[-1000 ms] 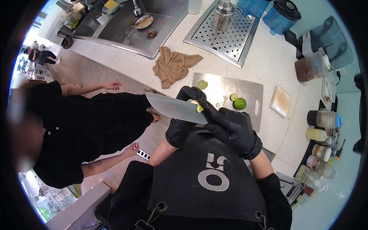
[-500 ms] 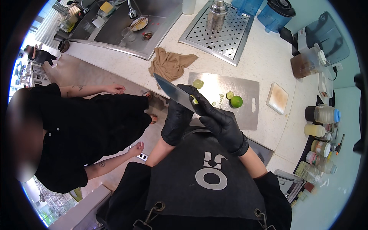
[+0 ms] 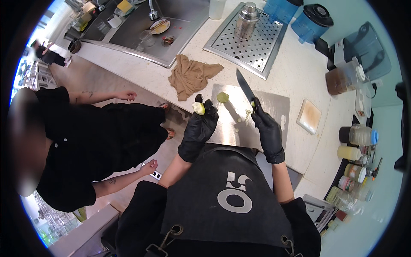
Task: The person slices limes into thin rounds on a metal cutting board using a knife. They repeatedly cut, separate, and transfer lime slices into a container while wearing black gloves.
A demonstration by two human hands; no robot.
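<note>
Holding lime (image 3: 199, 109) at left grip's (image 3: 198, 133) fingertips (image 3: 208, 104), knife (image 3: 245, 85) in right grip (image 3: 269, 130)

glossy pale-green wall (image 3: 387, 132) right, white counter (image 3: 295, 60), greyish floor (image 3: 100, 77) left.

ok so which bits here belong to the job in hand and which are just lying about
Job in hand:
- knife, in the right hand
- pale fruit piece, in the left hand
- cutting board

Lying about:
- brown cloth
- metal shaker on drip tray
</note>
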